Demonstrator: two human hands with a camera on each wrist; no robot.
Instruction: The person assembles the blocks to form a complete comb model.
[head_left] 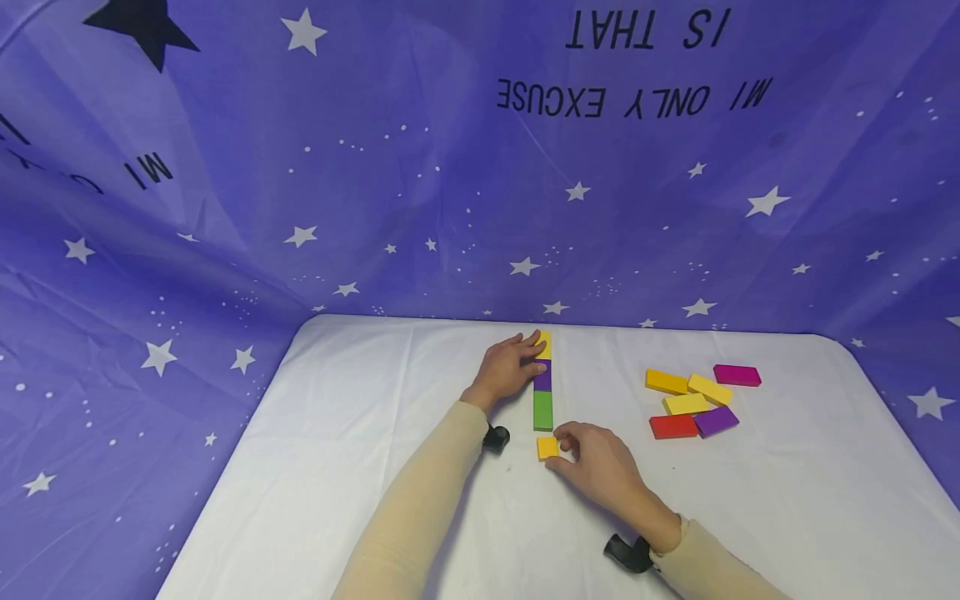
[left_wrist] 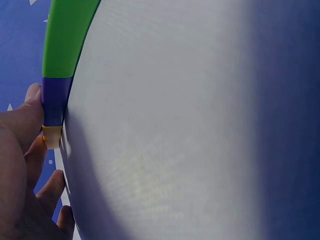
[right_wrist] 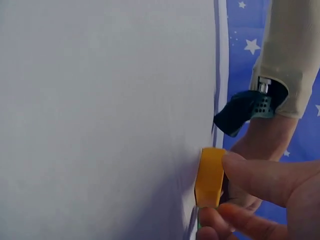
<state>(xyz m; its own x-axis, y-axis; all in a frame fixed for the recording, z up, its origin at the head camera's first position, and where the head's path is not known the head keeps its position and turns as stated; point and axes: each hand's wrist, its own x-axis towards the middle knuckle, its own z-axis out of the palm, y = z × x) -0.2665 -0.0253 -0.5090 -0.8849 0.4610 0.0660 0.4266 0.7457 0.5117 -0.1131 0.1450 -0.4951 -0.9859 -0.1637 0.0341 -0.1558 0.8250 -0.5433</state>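
Note:
A straight row of blocks runs toward the table's back edge in the head view: a green block (head_left: 543, 411) nearest, a purple block (head_left: 542, 382) in the middle and a yellow block (head_left: 546, 343) farthest. My left hand (head_left: 507, 371) rests on the row from the left, thumb at the purple block and extended fingers at the yellow one. Just in front of the green block, with a narrow gap, lies an orange-yellow block (head_left: 547, 448). My right hand (head_left: 598, 468) pinches it from the right between thumb and fingers, also seen in the right wrist view.
On the right of the white table (head_left: 810, 492) lies a loose group: an orange block (head_left: 665, 382), two yellow blocks (head_left: 686, 404), a red block (head_left: 672, 427), a purple block (head_left: 717, 421) and a magenta block (head_left: 737, 375). A starry purple cloth (head_left: 450, 167) hangs behind.

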